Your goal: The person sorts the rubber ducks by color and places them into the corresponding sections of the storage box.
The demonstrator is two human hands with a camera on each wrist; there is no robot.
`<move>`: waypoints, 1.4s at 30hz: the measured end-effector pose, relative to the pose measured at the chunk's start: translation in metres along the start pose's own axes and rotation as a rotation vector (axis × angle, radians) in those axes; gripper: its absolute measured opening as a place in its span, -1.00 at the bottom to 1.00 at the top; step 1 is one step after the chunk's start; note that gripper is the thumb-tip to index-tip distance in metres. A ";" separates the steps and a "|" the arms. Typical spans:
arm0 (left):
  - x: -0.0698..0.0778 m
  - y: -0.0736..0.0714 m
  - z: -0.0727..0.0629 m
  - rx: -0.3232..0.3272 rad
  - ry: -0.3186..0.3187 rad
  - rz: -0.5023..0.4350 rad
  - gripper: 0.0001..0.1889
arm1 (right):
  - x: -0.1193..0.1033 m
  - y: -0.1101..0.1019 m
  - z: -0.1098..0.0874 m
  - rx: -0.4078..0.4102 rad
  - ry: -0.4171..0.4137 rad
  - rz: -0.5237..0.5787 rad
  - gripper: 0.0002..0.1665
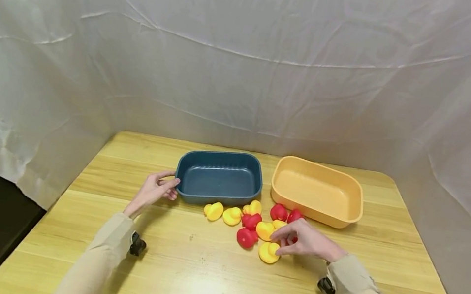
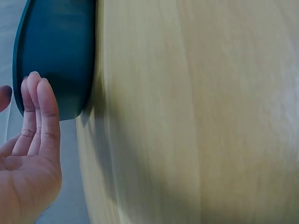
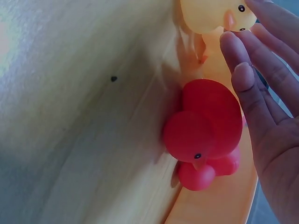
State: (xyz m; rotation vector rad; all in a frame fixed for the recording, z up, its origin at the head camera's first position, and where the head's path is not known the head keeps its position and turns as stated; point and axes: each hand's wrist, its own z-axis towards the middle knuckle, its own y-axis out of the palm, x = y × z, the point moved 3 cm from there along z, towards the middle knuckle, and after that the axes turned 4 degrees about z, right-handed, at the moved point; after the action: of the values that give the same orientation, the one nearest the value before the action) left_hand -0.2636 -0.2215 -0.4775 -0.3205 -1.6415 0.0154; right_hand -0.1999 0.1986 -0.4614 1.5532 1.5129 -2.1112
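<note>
My left hand (image 1: pixel 157 187) touches the left end of a dark blue basin (image 1: pixel 215 200). In the left wrist view, several straight fingers rest along that basin's outer end wall (image 2: pixel 70 105). Over a yellow rubber duck (image 1: pixel 267 254) nearest the front, my right hand (image 1: pixel 305 240) pinches the head between thumb and fingertips. That duck (image 3: pixel 205 16) appears at the top of the right wrist view, its base apparently on the table. Below the hand there, a red rubber duck (image 3: pixel 212 112) lies beside another red duck (image 3: pixel 196 177).
More yellow ducks (image 1: pixel 232 216) and red ducks (image 1: pixel 247 238) lie in a loose cluster before the two basins. An orange basin (image 1: pixel 312 209) stands at the back right. The wooden table (image 1: pixel 165 277) is bordered by pale hanging sheets (image 1: pixel 244 83).
</note>
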 end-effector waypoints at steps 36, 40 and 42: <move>-0.005 -0.001 -0.005 -0.054 0.049 -0.050 -0.23 | -0.015 -0.020 0.011 0.094 -0.079 0.059 -0.67; -0.005 -0.001 -0.006 -0.050 0.045 -0.035 -0.21 | -0.015 -0.024 0.017 0.115 -0.103 0.067 -0.67; -0.005 -0.001 -0.006 -0.047 0.040 -0.027 -0.21 | -0.016 -0.025 0.021 0.130 -0.091 0.074 -0.65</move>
State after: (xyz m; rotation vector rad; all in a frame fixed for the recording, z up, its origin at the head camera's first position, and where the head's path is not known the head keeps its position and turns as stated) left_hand -0.2575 -0.2244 -0.4817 -0.3330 -1.6079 -0.0498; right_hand -0.2213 0.1881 -0.4334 1.5052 1.2930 -2.2449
